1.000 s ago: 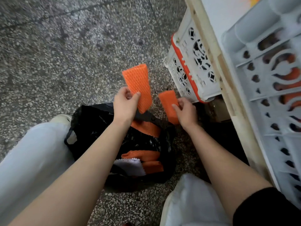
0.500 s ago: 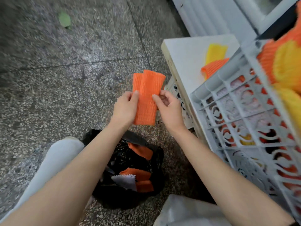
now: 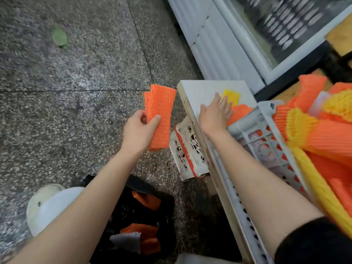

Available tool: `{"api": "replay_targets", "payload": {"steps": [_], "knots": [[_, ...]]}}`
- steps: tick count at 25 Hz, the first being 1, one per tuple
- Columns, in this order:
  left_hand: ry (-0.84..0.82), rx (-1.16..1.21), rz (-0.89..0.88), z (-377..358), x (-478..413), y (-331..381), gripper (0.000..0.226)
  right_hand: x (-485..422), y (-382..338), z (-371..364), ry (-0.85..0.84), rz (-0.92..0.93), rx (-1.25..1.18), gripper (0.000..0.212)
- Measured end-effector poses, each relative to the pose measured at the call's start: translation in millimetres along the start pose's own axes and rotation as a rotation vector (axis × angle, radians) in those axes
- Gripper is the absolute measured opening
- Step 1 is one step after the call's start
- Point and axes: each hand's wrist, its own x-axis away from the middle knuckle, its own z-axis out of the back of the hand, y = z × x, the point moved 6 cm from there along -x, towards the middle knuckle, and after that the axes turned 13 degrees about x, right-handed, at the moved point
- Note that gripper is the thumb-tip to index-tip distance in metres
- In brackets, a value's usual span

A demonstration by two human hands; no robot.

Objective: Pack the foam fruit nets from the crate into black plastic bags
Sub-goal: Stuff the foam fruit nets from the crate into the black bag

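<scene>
My left hand grips two stacked orange foam nets upright above the floor. My right hand lies with straight fingers on the white board, its fingertips on an orange net next to a yellow net. The grey crate at the right is heaped with orange and yellow nets. The black plastic bag sits open on the floor between my legs, with several orange nets and a white one inside.
A small white crate with an orange rim stands under the board. A white ribbed cabinet front rises behind it. Speckled stone floor lies open to the left. My white trouser knee is beside the bag.
My right hand let go of the orange nets and moved right onto the board, touching the orange net there. My left hand keeps both nets. The view lifted toward the crate.
</scene>
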Motion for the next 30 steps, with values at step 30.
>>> {"api": "replay_targets", "payload": {"steps": [30], "knots": [[-0.161,0.022,0.115,-42,-41,-8,0.029,-14,-12,1,0.006,0.088,-0.083,0.05]]}}
